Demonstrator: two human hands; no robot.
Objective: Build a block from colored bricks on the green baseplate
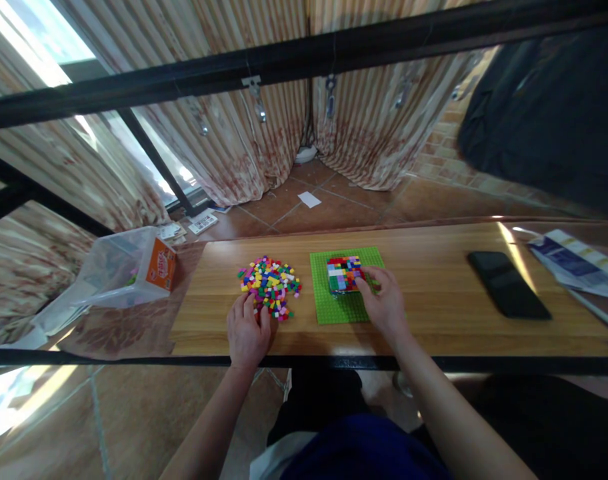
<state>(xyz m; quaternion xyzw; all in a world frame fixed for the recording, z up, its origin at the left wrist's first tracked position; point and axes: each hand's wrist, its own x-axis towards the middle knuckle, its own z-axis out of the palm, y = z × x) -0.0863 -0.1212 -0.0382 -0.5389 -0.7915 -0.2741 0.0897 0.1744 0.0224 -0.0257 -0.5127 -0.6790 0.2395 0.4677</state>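
Note:
A small walled structure of multicoloured toy bricks (338,275) stands on a green baseplate (321,310). My right hand (385,301) is at its right side, thumb and forefinger closed against the edge bricks; whether a loose brick is between them is hidden. To the left, a pile of small loose toy bricks (271,277) in many colours is spread on the wooden tabletop (434,287). My left hand (248,331) rests at the pile's near edge, fingers bent and thumb apart, fingertips touching the bricks. No brick shows in its grasp.
A black phone (508,285) lies on the right of the table, with printed packaging (579,260) beyond it. Left of the table stands a clear plastic bin (119,270) with an orange label. A black metal bar (294,63) crosses above, in front of striped curtains (224,147).

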